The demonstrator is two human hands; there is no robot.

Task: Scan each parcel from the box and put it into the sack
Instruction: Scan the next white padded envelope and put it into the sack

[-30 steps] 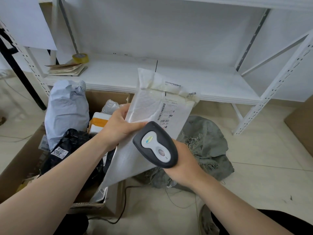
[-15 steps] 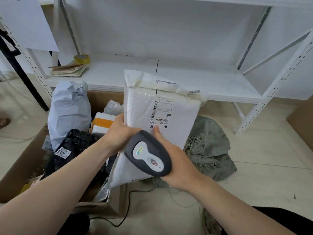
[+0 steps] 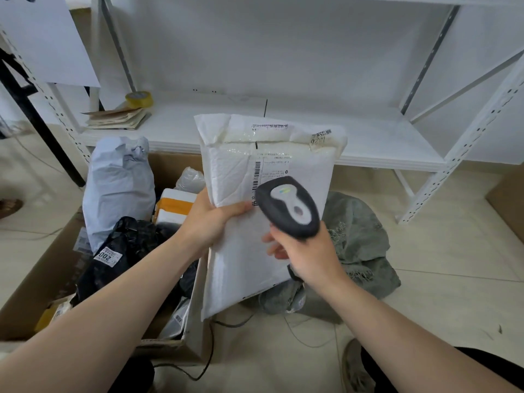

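Left hand (image 3: 215, 222) pinches white padded mailer (image 3: 241, 265) by left edge, long axis upright, above cardboard box (image 3: 37, 279) right wall. Right hand (image 3: 307, 258) grips barcode scanner (image 3: 289, 208), its head close before label barcode (image 3: 257, 177). Sack (image 3: 360, 236) on floor, right of mailer, nearer right hand.

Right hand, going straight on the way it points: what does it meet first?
Probably the white mailer near its label; the scanner in the right hand leads and overlaps it. Gap unclear.

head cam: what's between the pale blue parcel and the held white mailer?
Head view: a white box with orange tape and a clear-wrapped parcel, both in the cardboard box, lie between pale blue parcel and white mailer.
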